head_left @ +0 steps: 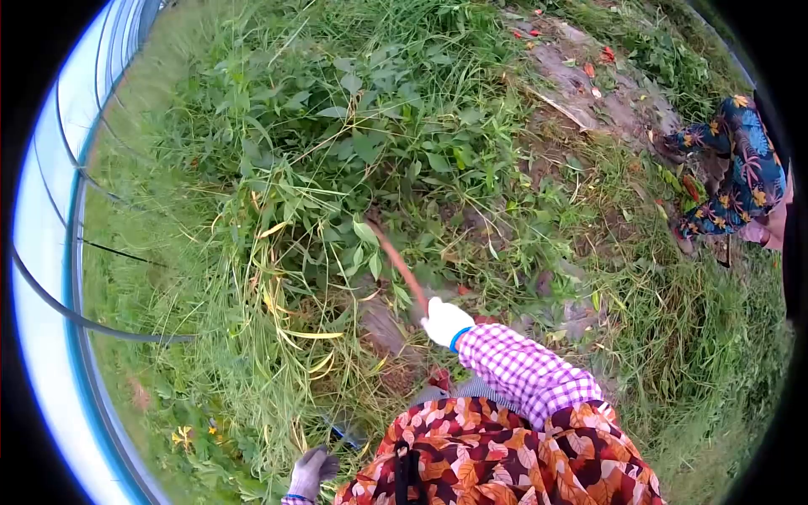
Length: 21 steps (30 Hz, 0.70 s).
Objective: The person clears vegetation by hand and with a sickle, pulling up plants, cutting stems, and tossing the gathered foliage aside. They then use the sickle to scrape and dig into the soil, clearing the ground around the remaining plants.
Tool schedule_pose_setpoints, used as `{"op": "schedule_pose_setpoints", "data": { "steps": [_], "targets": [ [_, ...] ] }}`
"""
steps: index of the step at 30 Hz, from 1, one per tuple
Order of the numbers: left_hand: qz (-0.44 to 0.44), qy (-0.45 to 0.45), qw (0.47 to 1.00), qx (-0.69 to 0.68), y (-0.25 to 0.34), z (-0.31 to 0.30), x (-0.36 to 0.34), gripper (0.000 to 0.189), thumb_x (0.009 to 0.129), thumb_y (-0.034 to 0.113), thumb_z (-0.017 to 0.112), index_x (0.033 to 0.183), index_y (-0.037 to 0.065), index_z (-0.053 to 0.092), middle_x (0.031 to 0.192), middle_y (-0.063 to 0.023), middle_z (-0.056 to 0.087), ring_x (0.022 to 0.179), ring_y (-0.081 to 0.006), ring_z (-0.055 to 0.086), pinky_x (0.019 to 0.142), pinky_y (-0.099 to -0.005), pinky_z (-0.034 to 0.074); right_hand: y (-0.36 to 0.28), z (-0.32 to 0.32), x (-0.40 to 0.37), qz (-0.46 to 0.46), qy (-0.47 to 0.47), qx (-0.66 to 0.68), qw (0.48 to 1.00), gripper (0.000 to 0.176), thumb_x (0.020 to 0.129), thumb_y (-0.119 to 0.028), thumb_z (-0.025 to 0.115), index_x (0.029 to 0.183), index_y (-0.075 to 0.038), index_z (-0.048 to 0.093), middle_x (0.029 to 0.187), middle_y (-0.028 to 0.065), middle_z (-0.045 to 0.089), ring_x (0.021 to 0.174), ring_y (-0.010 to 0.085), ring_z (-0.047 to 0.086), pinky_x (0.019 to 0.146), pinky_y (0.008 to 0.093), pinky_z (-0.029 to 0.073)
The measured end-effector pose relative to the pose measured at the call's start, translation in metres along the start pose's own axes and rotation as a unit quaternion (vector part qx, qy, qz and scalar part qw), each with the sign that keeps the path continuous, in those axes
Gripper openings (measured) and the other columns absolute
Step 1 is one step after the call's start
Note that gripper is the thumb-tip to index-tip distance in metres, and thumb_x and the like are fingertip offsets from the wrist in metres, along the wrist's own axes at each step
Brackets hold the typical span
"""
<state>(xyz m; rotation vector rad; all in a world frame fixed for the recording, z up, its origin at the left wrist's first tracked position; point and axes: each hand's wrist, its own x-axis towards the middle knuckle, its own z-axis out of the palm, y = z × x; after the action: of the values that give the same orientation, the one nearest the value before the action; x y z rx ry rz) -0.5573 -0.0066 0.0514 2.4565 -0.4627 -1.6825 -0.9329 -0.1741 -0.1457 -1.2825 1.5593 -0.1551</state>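
My right hand point(446, 323), in a white glove with a blue cuff, is closed around the reddish wooden handle point(402, 271) of a long-handled tool. The handle slants up and left into green leafy plants point(370, 151), where its far end is hidden among leaves and soil. Low on the left, my left hand point(312, 473) wears a greyish glove with a darker palm side. It hangs beside tall grass, its fingers loosely apart, and I see nothing held in it. A small dark blue object point(347, 436) lies in the grass close by, too covered to name.
On the right another person in dark flowered trousers point(741, 160) is bent low. Red peppers point(608, 55) lie on dirty plastic sheeting point(568, 71) at the upper right. A curved greenhouse wall with dark hoops point(63, 278) runs down the left side. Dense grass surrounds me.
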Motion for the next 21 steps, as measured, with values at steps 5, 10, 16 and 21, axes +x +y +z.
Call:
{"op": "schedule_pose_setpoints", "data": {
  "steps": [5, 10, 16, 21],
  "targets": [
    [0.022, 0.007, 0.995, 0.102, -0.011, 0.006, -0.008, 0.048, 0.096, 0.027, 0.051, 0.13, -0.007, 0.048, 0.113, -0.018, 0.065, 0.105, -0.0229, 0.064, 0.09, -0.0293, 0.048, -0.02, 0.035, -0.024, -0.047, -0.189, 0.009, 0.981, 0.044, 0.091, -0.027, 0.055, 0.117, 0.008, 0.048, 0.102, 0.0278, 0.064, 0.094, 0.0395, 0.064, 0.081, 0.0457, 0.051],
    [0.017, 0.004, 1.0, -0.004, 0.029, 0.055, -0.013, 0.039, 0.095, 0.018, 0.053, 0.128, -0.003, 0.052, 0.097, -0.0143, 0.069, 0.079, -0.0194, 0.068, 0.07, -0.0301, 0.057, 0.003, 0.019, -0.017, -0.037, -0.148, 0.068, 0.986, 0.044, 0.09, -0.03, 0.056, 0.11, 0.008, 0.047, 0.093, 0.0265, 0.065, 0.089, 0.0398, 0.064, 0.08, 0.045, 0.051],
    [0.138, -0.014, 0.977, 0.165, 0.082, 0.1, 0.021, 0.041, 0.09, 0.019, 0.058, 0.125, -0.003, 0.056, 0.104, -0.0149, 0.068, 0.09, -0.0212, 0.067, 0.082, -0.0284, 0.053, 0.009, 0.025, -0.022, -0.031, -0.191, 0.089, 0.977, 0.048, 0.091, -0.032, 0.055, 0.113, 0.009, 0.047, 0.098, 0.0266, 0.064, 0.093, 0.0382, 0.064, 0.082, 0.0442, 0.05],
    [0.387, 0.052, 0.816, 0.426, 0.15, 0.149, 0.051, 0.036, 0.089, 0.02, 0.06, 0.121, 0.003, 0.059, 0.11, -0.0148, 0.066, 0.096, -0.0259, 0.066, 0.086, -0.0338, 0.053, 0.004, 0.036, -0.028, 0.023, -0.217, 0.167, 0.962, 0.052, 0.09, -0.035, 0.056, 0.115, 0.009, 0.048, 0.091, 0.0226, 0.064, 0.085, 0.0332, 0.065, 0.075, 0.041, 0.05]
  ]
}}
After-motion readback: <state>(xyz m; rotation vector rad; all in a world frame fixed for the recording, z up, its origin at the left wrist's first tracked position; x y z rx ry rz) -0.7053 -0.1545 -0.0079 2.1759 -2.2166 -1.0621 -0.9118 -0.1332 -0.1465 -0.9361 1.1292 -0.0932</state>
